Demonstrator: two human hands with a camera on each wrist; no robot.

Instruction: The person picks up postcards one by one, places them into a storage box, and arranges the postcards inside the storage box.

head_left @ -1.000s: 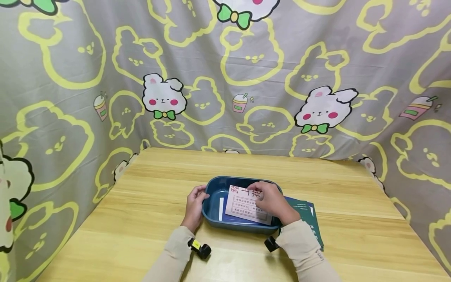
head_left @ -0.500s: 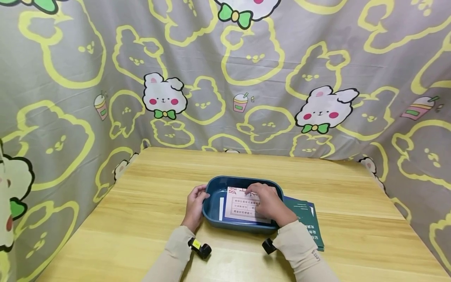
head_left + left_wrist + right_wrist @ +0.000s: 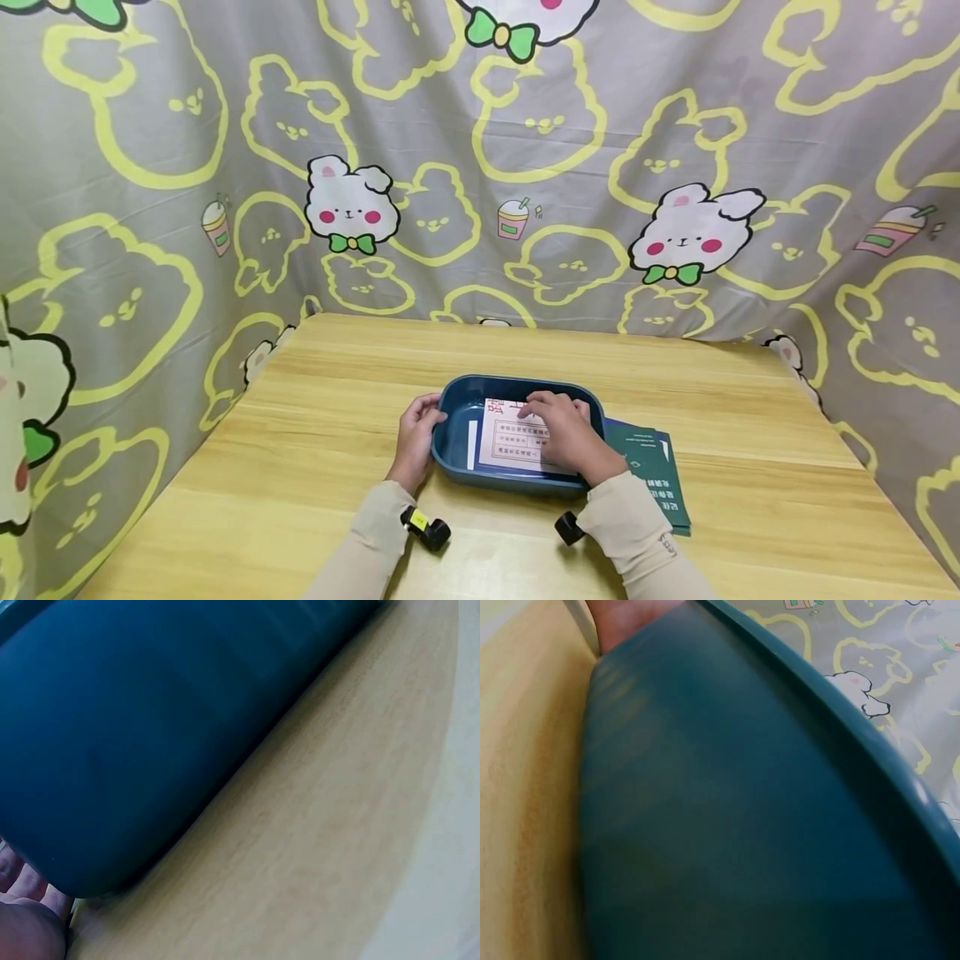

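A dark blue plastic bin (image 3: 517, 483) stands on the table. My left hand (image 3: 414, 437) grips its left end, thumb at the rim and fingers along the outside wall; some of those fingers (image 3: 30, 885) show in the left wrist view. Inside the bin, a pale pink booklet (image 3: 510, 442) with red and black characters lies over a blue-covered book (image 3: 476, 457). My right hand (image 3: 573, 433) reaches in from the right, its curled fingers holding the booklet and covering its right part. The right wrist view is mostly filled by the bin's outer wall (image 3: 742, 787).
Green booklets (image 3: 660, 475) with white print lie on the table against the bin's right side, a blue one (image 3: 615, 423) partly under them. Wooden tabletop (image 3: 337, 367) surrounds the bin. A printed curtain (image 3: 450, 167) encloses the back and sides.
The pale pink booklet has gone from slightly tilted to lying flatter and straighter in the bin. My right hand has shifted a little left and down with it. The left hand stays put.
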